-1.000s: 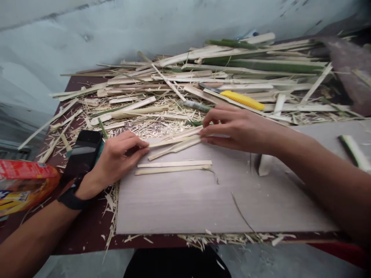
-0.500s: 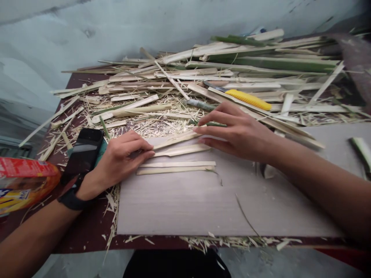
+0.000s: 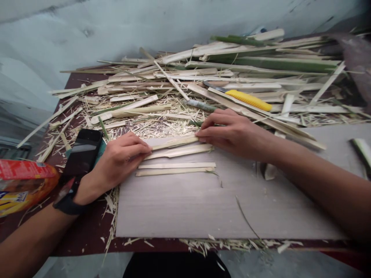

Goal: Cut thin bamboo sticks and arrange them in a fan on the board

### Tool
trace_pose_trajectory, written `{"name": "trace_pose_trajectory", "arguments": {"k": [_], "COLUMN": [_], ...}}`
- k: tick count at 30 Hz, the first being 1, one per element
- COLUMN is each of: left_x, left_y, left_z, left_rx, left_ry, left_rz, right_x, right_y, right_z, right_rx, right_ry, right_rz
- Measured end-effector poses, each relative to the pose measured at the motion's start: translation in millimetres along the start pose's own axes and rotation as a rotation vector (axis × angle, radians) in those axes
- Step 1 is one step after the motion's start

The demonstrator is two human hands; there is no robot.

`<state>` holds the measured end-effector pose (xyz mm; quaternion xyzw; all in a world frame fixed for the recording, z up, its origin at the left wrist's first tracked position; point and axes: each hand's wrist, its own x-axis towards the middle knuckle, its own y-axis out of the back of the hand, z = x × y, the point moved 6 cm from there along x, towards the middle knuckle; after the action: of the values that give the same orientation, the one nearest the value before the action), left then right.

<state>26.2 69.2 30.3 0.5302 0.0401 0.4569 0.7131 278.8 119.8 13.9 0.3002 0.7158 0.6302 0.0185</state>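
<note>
My left hand (image 3: 123, 158) has its fingers pinched on the left end of a pale bamboo strip (image 3: 175, 143), the farthest of the strips on the grey board (image 3: 179, 208). The strip's right end is between the closed fingertips of my right hand (image 3: 228, 129). Just nearer to me lies a second, wider strip (image 3: 179, 151), its left end close to my left fingers. Two thin strips (image 3: 176, 166) rest side by side below it. A black watch is on my left wrist.
Bamboo pieces (image 3: 261, 63) and shavings pile up behind the board. A yellow-handled knife (image 3: 248, 99) lies among them. At the left are a black phone (image 3: 82, 152) and a red-labelled container (image 3: 26, 185). A green-edged piece (image 3: 361, 156) sits far right.
The fingers of my right hand have drawn together around the far strip's right end. My left hand has shifted slightly left, and the wider strip lies a little nearer its fingertips.
</note>
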Motion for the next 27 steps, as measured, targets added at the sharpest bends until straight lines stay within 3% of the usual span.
{"name": "trace_pose_trajectory", "arguments": {"k": [11,27], "left_x": [-0.4,0.8], "left_y": [-1.8,-0.7], "left_z": [3.4,-5.7], "left_rx": [0.107,0.009], "left_ry": [-0.035,0.044], "left_rz": [-0.021,-0.042], "right_x": [1.6,0.0], "right_y": [1.4,5.8], "right_z": [5.8,3.5], "right_rx": [0.061,0.197], "right_ry": [-0.130,-0.099], "right_rz": [-0.015,-0.035]}}
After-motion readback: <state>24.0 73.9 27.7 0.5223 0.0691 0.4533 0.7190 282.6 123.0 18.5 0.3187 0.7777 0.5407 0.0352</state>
